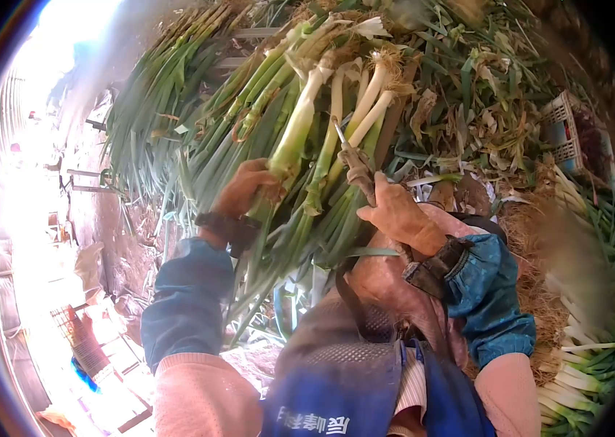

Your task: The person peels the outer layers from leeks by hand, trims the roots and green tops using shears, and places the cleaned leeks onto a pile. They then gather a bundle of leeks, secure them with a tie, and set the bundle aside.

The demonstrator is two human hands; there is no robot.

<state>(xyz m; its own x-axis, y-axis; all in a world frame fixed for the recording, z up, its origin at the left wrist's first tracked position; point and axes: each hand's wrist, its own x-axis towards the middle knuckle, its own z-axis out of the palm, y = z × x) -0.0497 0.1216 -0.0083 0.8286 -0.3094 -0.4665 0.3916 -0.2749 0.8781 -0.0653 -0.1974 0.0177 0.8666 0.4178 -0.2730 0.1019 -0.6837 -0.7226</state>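
My left hand (248, 188) is closed round a thick leek (294, 140), gripping it where the pale stalk turns to green leaves. The leek's root end points up and away from me. In my right hand (403, 217) is an air blow gun (355, 166), dirty and brown, with a thin metal nozzle. Its nozzle lies over several white-stalked leeks (369, 98), close to their stems. The fingers of my right hand are wrapped round the tool's handle, partly hiding it. Long green leaves hang down between my two forearms.
More leeks (169, 102) are heaped on a rack at the back left. Stripped leaves (475, 95) pile up at the back right, beside a plastic crate (561, 131). Leeks with pale stalks (577, 379) lie along the right. A crate (82, 339) stands at the lower left.
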